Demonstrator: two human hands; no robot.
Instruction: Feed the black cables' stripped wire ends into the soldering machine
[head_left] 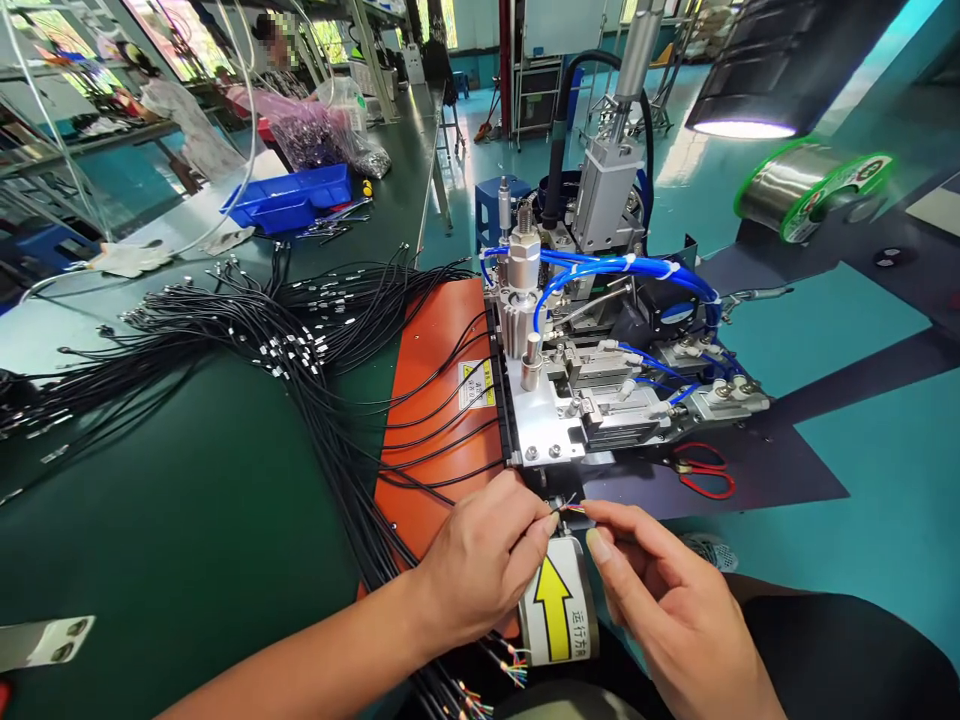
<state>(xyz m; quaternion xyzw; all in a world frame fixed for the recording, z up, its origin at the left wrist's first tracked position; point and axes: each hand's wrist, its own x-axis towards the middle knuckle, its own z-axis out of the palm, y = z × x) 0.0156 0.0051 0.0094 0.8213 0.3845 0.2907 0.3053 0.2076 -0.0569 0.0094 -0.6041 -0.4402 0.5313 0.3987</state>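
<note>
My left hand [487,555] is closed in a pinch on the end of a thin black cable, just in front of the machine's near edge. Fine coloured wires [574,508] stick out from its fingertips toward the right. My right hand [667,590] has its index fingertip at these wires, the thumb a little below and apart from it. Under the fingers stands a white block with a yellow arrow [553,605]. Other black cables [442,440] run across the orange plate [442,340] into the machine's side. Cable ends with stripped coloured wires [514,665] hang below my left forearm.
A metal machine with blue air hoses [622,265] fills the middle. Red-handled scissors [705,472] lie at its right. A solder wire spool [810,190] and a lamp [750,80] are at the upper right. Bundled cables [225,310] and a blue tray [292,195] lie left. People sit behind.
</note>
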